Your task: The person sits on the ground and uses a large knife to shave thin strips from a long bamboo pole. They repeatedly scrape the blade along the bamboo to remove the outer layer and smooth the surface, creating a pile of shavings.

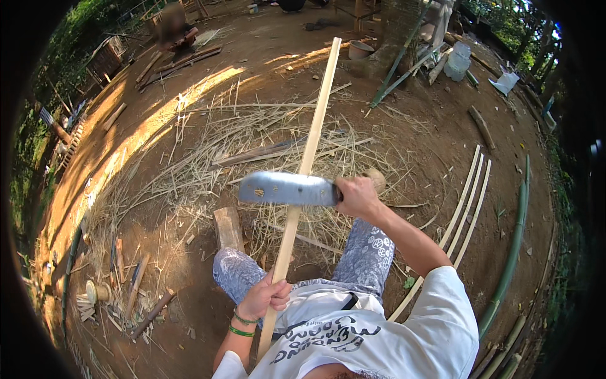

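Note:
A long pale bamboo strip (pixel 320 114) runs from beside my body up and away over the ground, leaning slightly right at its far end. Near its lower end my left hand (pixel 265 298) is closed around it. My right hand (pixel 360 196) grips the handle of a machete (pixel 287 189), whose broad, slightly blurred blade lies crosswise over the middle of the strip. The blade hides that part of the strip, so I cannot tell how its edge meets it. A few small pale chips stick to the blade.
Pale shavings (pixel 252 136) litter the ground ahead. A wooden block (pixel 228 228) stands by my left knee. On the right lie several finished-looking strips (pixel 468 189) and a green bamboo pole (pixel 514 246). Farther off are a tree trunk (pixel 399 38), a plastic jug (pixel 457 61) and a seated person (pixel 180 31).

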`<state>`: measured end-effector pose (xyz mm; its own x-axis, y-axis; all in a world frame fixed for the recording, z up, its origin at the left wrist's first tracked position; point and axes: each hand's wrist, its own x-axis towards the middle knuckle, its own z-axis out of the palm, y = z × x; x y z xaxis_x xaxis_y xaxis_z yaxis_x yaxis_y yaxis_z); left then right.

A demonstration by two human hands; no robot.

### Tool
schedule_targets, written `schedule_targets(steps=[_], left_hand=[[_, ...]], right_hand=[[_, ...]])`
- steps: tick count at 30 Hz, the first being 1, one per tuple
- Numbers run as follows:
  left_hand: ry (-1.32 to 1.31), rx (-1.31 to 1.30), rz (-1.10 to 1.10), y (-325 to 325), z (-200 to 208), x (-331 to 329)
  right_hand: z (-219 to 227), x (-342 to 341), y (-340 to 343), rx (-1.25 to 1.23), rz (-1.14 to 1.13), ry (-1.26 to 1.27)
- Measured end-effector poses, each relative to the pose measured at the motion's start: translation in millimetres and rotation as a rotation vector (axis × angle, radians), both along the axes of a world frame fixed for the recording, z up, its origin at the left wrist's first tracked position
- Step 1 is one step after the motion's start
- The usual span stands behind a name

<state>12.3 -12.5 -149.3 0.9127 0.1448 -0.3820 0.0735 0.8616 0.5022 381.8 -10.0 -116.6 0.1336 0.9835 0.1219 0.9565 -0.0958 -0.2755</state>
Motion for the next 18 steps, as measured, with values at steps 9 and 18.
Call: schedule_targets(steps=[9,18], left_hand=[[0.048,0.044,-0.027,-7,5,-19],[0.106,-0.034,0.005,-45,-17,-105]], right_hand=[[-4,0,-12,0.127,0.150,-0.034],[22,132,28,0.090,-0.515,0.244]])
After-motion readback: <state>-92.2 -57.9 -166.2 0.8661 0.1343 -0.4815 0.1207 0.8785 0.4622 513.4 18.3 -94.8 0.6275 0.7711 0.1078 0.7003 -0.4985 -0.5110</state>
